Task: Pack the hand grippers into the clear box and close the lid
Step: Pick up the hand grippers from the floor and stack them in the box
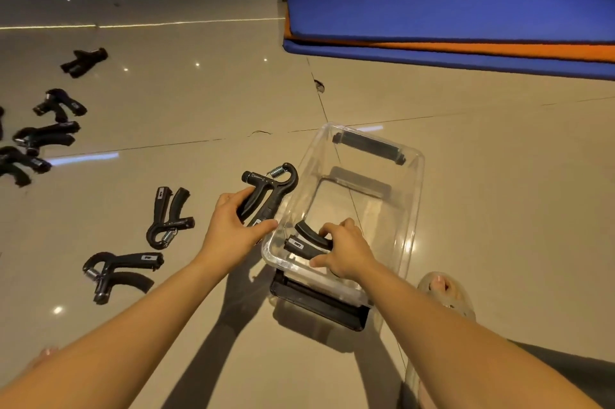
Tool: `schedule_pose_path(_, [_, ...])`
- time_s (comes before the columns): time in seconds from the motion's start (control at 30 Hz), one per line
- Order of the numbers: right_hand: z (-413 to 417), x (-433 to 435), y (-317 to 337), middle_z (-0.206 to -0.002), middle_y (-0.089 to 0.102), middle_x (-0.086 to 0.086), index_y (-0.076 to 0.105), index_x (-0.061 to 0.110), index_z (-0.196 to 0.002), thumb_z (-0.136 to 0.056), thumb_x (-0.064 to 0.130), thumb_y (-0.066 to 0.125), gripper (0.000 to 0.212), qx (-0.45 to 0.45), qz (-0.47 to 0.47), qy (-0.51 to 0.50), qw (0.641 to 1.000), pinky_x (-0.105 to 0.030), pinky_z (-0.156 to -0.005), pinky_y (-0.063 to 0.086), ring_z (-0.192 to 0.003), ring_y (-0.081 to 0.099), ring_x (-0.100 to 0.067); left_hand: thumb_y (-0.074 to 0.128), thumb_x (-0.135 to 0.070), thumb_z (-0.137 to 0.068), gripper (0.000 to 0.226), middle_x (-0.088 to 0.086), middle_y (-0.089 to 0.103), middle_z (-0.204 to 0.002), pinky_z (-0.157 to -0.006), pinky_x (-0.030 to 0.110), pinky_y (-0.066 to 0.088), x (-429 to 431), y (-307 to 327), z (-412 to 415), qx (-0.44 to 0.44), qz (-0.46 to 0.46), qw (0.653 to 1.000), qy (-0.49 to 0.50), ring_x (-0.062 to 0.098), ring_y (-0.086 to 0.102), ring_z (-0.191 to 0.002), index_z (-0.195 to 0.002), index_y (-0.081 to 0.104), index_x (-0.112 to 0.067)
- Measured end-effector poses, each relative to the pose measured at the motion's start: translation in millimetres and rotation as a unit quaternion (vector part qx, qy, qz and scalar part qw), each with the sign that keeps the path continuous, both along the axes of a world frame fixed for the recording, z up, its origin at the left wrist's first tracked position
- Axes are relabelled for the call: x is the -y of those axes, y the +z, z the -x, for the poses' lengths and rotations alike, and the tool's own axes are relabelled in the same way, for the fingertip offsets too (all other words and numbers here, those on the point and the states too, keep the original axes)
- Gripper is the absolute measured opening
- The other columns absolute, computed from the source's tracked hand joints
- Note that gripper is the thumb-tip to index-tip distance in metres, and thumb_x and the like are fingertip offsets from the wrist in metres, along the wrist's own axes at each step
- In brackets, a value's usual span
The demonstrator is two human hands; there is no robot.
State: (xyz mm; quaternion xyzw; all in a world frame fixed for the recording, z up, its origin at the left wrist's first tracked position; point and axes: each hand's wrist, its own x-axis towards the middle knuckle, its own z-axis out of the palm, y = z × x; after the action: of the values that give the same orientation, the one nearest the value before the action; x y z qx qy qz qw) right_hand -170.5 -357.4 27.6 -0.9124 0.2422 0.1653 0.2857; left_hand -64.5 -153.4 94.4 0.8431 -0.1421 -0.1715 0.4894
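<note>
On floor [233, 92] 6 whole grippers [169, 217] | left fingers [229, 201] clamp 1 | right fingers [330, 229] clamp 1

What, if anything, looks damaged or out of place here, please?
The floor looks damaged: a chip at the tile joint beyond the clear box, and a short crack by the joint left of the box. The loose hand grippers simply await packing.

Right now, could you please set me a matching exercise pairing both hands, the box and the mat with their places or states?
1. left hand
2. right hand
3. box
4. mat

A. blue, far right
B. grips a gripper inside the box
C. clear, lid off
D. grips a gripper by the box's left rim

Pairs: 1-D, 2-B, 3-C, 4-A.
</note>
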Motion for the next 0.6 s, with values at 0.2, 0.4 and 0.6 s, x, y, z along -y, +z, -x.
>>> schedule_pose_path(0.2, [-31,-7,-9,-0.115,0.034,-0.001,0.056,0.027,-0.124,-0.068,0.047,0.089,0.068,-0.010,-0.001,0.077,0.997,-0.038,-0.096,0.046,-0.112,0.043,-0.025,0.086,-0.023,-0.076,0.076,-0.002,0.049,-0.125,-0.105,0.026,0.039,-25,2,2,0.022,-0.006,0.998,0.052,0.010,0.052,-0.116,-0.142,0.049,-0.023])
schedule_pose_path(0.4, [-45,-4,-25,-0.117,0.035,-0.004,0.058,0.023,-0.120,-0.067,0.043,0.090,0.065,-0.049,0.017,0.091,0.995,-0.039,-0.097,0.047,-0.114,0.042,-0.028,0.087,-0.024,-0.074,0.077,-0.006,0.050,-0.121,-0.093,0.009,0.036,-21,-7,-2,0.038,0.011,0.996,0.077,-0.004,0.051,-0.108,-0.141,0.050,-0.026])
schedule_pose_path(0.6, [-47,-7,-40,-0.125,0.037,-0.009,0.059,0.019,-0.119,-0.064,0.043,0.093,0.069,-0.102,0.046,0.106,0.988,-0.043,-0.095,0.050,-0.115,0.044,-0.032,0.088,-0.027,-0.073,0.078,-0.009,0.049,-0.119,-0.090,0.005,0.037,-23,-12,-6,0.039,0.015,0.997,0.067,-0.006,0.051,-0.111,-0.141,0.049,-0.029])
